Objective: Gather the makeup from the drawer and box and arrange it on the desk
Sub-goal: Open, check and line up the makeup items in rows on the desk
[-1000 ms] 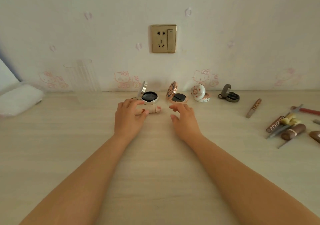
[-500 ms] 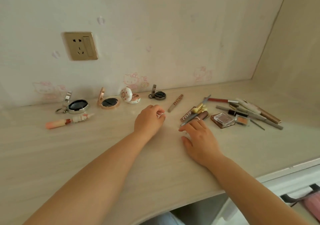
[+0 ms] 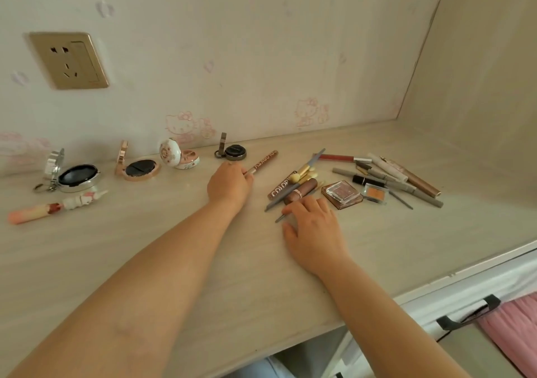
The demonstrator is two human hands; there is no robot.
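I am pinching the brown pencil (image 3: 263, 162) with my left hand (image 3: 229, 186), fingers curled round its near end on the table (image 3: 203, 261); my right hand (image 3: 312, 232) is resting flat, fingers straight, touching the pile (image 3: 293, 190). Next, I judge, I am lining it up beside the compacts (image 3: 139, 168).

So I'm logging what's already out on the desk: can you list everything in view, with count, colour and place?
Open compacts: four; silver, rose-gold, white patterned, dark grey; in a row by the wall.
Pink tube: one, pink and white, lying in front of the silver compact.
Brown pencil: one, brown with lettering, right of the dark compact.
Pile of pens and brushes: count unclear, brown, grey, red, cream; right part of desk.
Eyeshadow pans: two; pinkish brown, orange; within that pile.
Wall socket: one, gold, on wall.
Desk: one, pale wood.
Drawer handle: one, black, bottom right.
Hands: left hand grips the brown pencil's near end; right hand lies flat by the pile.
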